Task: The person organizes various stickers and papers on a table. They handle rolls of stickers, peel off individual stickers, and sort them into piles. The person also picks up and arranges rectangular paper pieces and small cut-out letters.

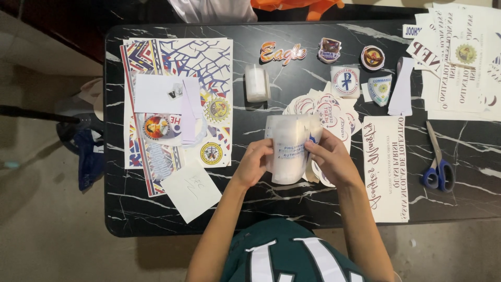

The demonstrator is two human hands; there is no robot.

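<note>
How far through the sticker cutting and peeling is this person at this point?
Done: several cut-out round and shield-shaped stickers lie on the black marble-patterned table. In hand: the left hand and right hand hold a translucent printed sheet by its edges. Left: uncut white printed sheets at the far right, blue-handled scissors beside them.

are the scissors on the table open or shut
Shut. The scissors lie flat on the black marble-look table, blades together in one line and the two blue handle loops side by side, away from both hands.
</note>
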